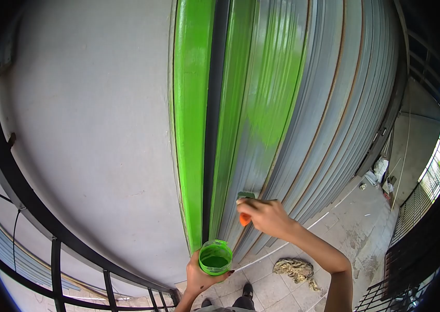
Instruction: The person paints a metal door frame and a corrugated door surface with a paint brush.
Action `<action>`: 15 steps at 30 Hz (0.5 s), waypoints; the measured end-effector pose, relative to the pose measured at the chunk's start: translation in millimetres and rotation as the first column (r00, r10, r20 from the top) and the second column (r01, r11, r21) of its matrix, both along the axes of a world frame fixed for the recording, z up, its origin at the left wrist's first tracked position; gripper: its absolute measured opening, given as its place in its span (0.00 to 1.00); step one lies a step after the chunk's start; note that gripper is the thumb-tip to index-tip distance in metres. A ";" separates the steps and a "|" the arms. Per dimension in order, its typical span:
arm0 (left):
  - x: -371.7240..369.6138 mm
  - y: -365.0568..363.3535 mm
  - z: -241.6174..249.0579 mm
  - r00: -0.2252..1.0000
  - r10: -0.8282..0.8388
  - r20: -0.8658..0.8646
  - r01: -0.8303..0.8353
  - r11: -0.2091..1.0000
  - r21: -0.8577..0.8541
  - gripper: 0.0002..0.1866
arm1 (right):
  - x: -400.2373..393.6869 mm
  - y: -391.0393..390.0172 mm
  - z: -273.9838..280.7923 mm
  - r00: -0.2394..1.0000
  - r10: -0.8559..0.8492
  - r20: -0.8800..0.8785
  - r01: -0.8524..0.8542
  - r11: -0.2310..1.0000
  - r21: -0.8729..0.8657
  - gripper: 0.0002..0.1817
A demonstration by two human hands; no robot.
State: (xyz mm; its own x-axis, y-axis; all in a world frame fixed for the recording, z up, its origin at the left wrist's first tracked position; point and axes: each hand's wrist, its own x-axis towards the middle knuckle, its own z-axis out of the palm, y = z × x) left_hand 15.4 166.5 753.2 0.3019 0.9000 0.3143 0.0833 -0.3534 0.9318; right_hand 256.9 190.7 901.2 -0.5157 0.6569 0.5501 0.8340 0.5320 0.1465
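My left hand (pixel 199 275) is wrapped round a clear plastic paint cup (pixel 216 258), its inside smeared and partly filled with green paint. In my right hand (pixel 265 214) is a paintbrush (pixel 245 219) with an orange handle; its dark head lies against a slat of the ribbed metal shutter (pixel 324 104). Above the brush, that slat carries streaky green paint (pixel 272 99), while bare grey metal shows around the brush. Farther left, the shutter's edge frame (pixel 193 119) is solid glossy green, with a dark groove beside it.
A pale wall (pixel 90 135) fills the left side. Black metal railing (pixel 56 270) curves along the lower left. On the tiled floor (pixel 267 288) lies a crumpled, stained cloth (pixel 295 271). A black grille (pixel 412 223) stands at the right, near some small debris (pixel 381 169).
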 end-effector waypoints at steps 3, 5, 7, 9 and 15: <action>-1.8 -0.9 3.2 0.999 -0.001 -0.035 0.001 1.000 0.024 0.46 | -7.1 -33.5 56.8 0.858 0.060 -0.510 -0.146 0.981 -0.130 0.11; -1.5 -3.3 17.1 0.998 0.011 -0.059 -0.008 0.999 0.049 0.47 | -11.8 -49.6 70.7 0.644 0.143 -0.751 -0.353 0.927 -0.126 0.10; 0.5 -4.5 26.2 0.998 0.020 -0.067 -0.014 0.995 0.095 0.47 | -17.2 -65.4 72.9 0.659 0.141 -0.739 -0.429 0.877 -0.215 0.10; 3.1 -5.2 36.5 0.995 0.033 -0.095 -0.018 0.989 0.146 0.47 | -23.3 -79.9 71.5 0.695 0.132 -0.707 -0.460 0.838 -0.295 0.11; 10.6 -3.6 41.8 0.998 0.054 -0.037 -0.040 0.947 0.320 0.46 | -51.1 -90.8 49.7 0.855 0.113 -0.507 -0.342 0.857 -0.386 0.12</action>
